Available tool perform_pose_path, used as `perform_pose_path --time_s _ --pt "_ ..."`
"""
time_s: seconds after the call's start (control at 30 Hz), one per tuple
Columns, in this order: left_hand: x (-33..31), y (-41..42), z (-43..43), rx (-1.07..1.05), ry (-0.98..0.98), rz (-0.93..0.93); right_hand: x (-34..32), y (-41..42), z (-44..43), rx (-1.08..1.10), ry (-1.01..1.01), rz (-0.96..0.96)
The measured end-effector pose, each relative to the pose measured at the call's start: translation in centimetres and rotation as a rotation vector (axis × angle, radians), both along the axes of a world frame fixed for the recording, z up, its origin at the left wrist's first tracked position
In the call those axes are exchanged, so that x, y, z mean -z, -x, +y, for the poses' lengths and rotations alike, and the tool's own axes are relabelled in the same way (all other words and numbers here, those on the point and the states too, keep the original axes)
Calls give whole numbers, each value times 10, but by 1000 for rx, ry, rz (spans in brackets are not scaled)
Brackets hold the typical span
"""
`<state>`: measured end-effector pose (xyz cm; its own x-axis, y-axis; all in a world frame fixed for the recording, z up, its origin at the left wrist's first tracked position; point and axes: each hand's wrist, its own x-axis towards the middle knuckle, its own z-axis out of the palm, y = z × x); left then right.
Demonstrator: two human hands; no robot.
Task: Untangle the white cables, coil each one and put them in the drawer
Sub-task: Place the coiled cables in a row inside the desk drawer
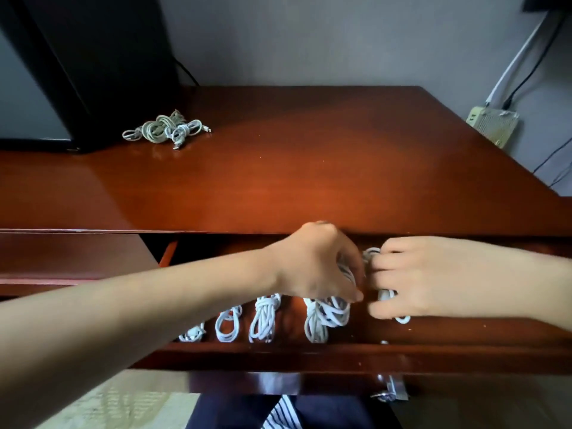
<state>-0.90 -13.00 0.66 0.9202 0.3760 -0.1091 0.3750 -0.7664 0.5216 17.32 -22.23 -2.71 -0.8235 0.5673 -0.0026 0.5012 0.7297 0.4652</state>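
Occlusion by the left hand (pixel 318 267) and right hand (pixel 414 280) left only a few loops of the white cable coil (pixel 371 252) visible at centre right of the frame, so whether it was one bundle or two could not be told; the left forearm (pixel 154 305) cut across the leftmost of four coiled cables (pixel 264 318) lying in a row in the open drawer (pixel 309 348). Both hands met over the drawer, fingertips nearly touching, fingers curled round that coil. Tangled cables (pixel 164 130) lay on the desk (pixel 309 165) at upper left, well apart from both hands.

Black monitor (pixel 93 57), beige power strip (pixel 492 126)
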Motion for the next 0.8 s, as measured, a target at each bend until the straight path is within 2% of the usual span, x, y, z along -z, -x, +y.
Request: perform_pose_path --time_s 0.23,0.4,0.53,0.67,0.8 --pt "50 -31 -16 8 -65 53 23 -15 -8 85 91 -56" --pt "56 -33 -23 26 -120 125 29 -13 -13 146 202 -105" --pt "36 -22 -12 62 -127 83 12 -7 -13 202 303 -121" --pt "-6 -7 15 95 -203 -29 -21 10 5 243 257 -45" --pt "-39 17 60 -57 -280 -141 -59 32 51 269 261 106"
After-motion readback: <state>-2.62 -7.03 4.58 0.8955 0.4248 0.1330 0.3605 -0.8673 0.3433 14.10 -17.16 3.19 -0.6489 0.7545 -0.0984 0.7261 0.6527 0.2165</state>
